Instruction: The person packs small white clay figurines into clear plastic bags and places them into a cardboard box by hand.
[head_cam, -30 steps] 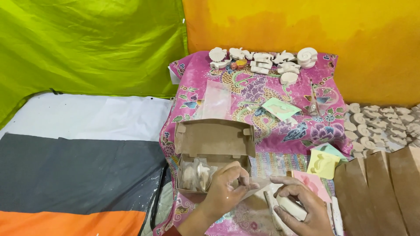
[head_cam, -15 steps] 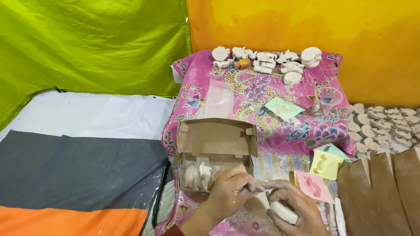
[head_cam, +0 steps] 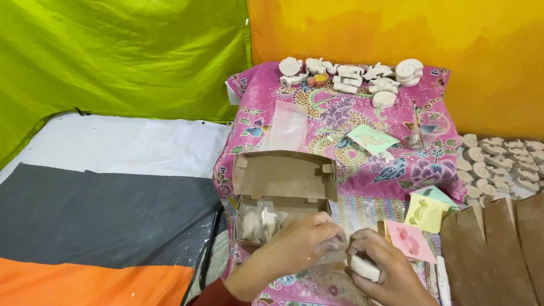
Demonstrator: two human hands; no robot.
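From the head camera we look down on a floral pink cloth (head_cam: 340,122) where we seem to be mid-way through handling small white plaster pieces beside an open cardboard box (head_cam: 283,190). Our right hand (head_cam: 381,271) is curled closed around a white plaster piece (head_cam: 364,268), which sits low in the palm with its pale edge showing under the fingers. Our left hand (head_cam: 309,241) lies just beside it, fingers bent narrow and fingertips toward the right hand's knuckles; we cannot tell whether it pinches anything. The box stands just behind the left hand, lid up, with a clear bag of pale figures (head_cam: 258,221) inside. As we judge it, the next move calls for a steady grip on the brittle piece and a careful passing between the hands. A pink mould (head_cam: 411,241) and a yellow mould (head_cam: 426,212) lie near the right hand.
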